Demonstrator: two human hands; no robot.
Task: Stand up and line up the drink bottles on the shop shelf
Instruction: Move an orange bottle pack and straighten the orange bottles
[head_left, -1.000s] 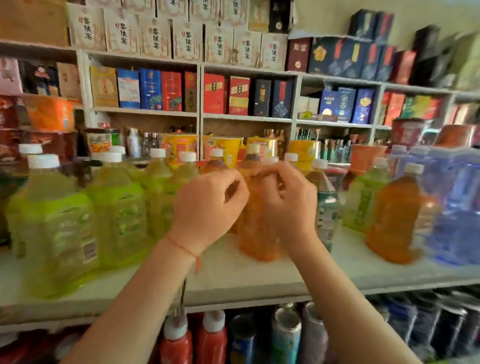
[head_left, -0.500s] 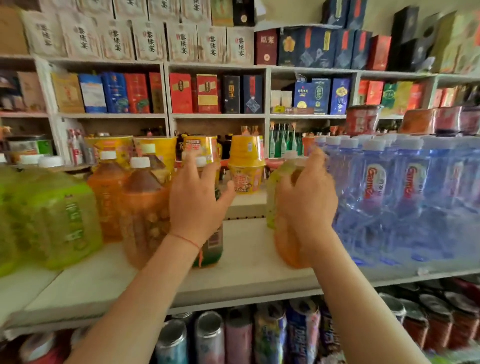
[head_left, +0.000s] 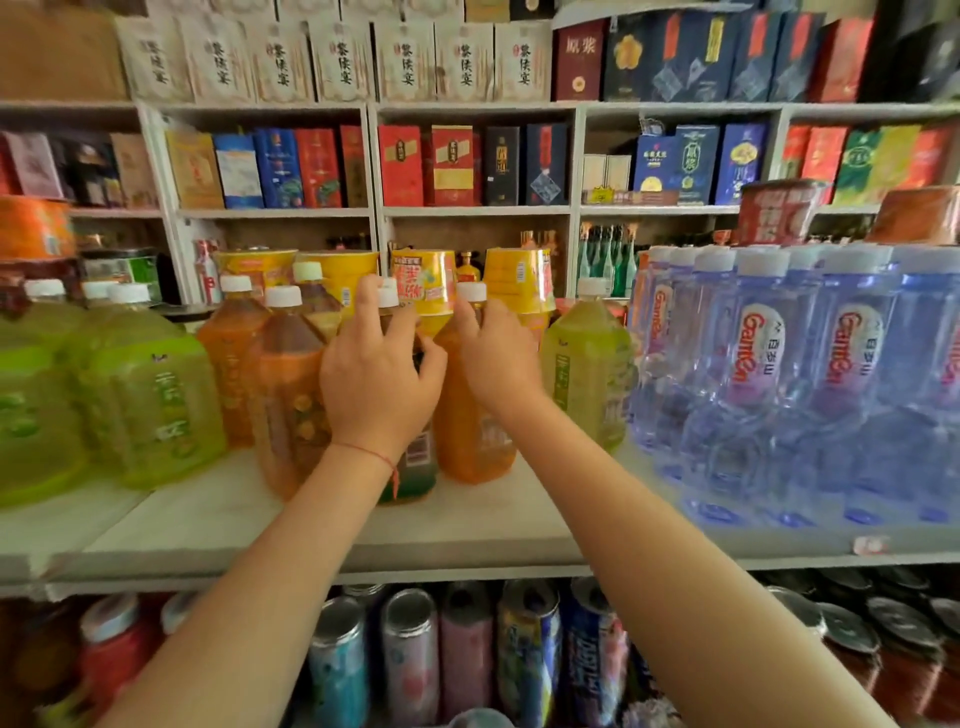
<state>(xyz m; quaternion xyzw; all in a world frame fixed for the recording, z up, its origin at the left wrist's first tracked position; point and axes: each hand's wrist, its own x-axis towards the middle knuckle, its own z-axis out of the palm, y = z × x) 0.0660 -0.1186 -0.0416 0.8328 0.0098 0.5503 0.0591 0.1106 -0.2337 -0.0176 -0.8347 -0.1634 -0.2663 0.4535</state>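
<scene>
Left hand (head_left: 382, 382) fingers curled round dark bottle (head_left: 415, 457); right hand (head_left: 498, 358) grips orange bottle (head_left: 467, 431), both upright on shelf (head_left: 311, 525)

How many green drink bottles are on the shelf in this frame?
4 green bottles. Three at the left: one at the edge, one nearer the orange bottles, one behind, mostly cap. One stands right of the right hand. Others may be hidden.

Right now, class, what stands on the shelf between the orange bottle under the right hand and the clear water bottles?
In the head view, one green tea bottle stands between the orange bottle and the water bottles.
</scene>
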